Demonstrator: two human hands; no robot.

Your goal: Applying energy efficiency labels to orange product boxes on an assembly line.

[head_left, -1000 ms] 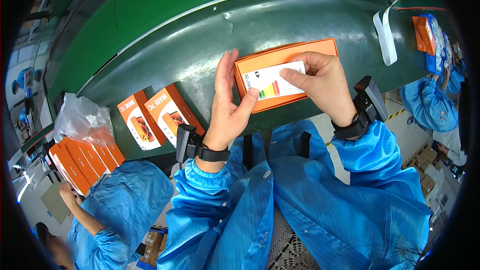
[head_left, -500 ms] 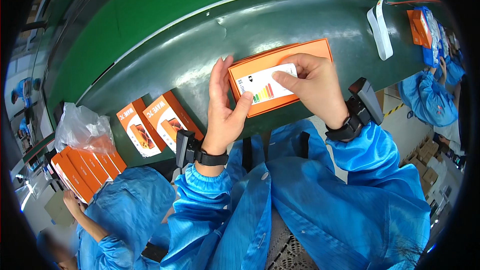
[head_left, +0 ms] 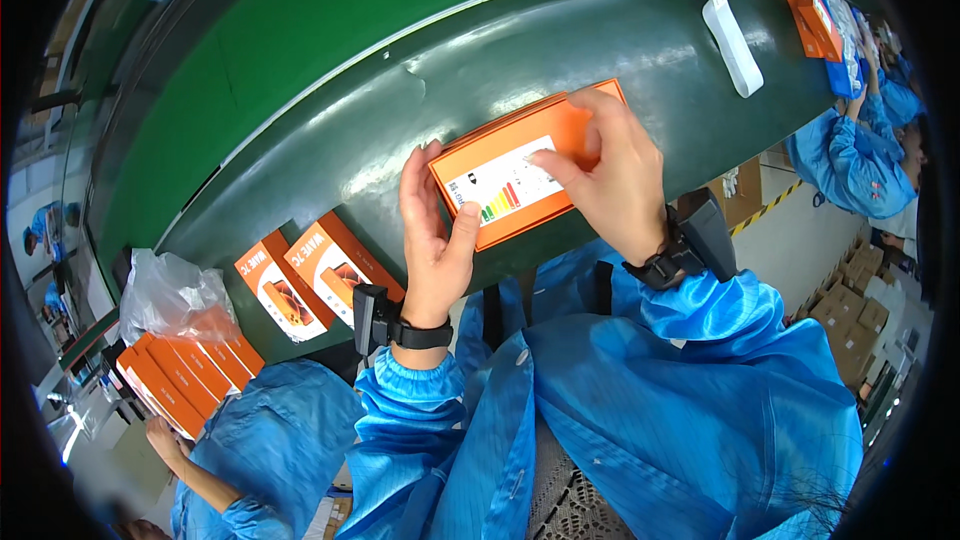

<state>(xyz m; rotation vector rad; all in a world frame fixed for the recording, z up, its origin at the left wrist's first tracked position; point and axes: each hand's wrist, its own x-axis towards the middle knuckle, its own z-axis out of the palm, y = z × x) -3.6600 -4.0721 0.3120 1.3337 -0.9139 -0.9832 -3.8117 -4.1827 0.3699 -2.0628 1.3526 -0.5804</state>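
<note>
Card (head_left: 500,180) in orange box (head_left: 535,218), apparently.

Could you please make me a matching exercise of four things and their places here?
1. card with coloured bars
2. clear plastic bag
3. white paper strip
4. left hand

A. partly over the row of orange boxes
B. at the left end of the open orange box
C. on the green bench, at right
D. lying in the open orange box

Pairs: 1-D; 2-A; 3-C; 4-B
</note>
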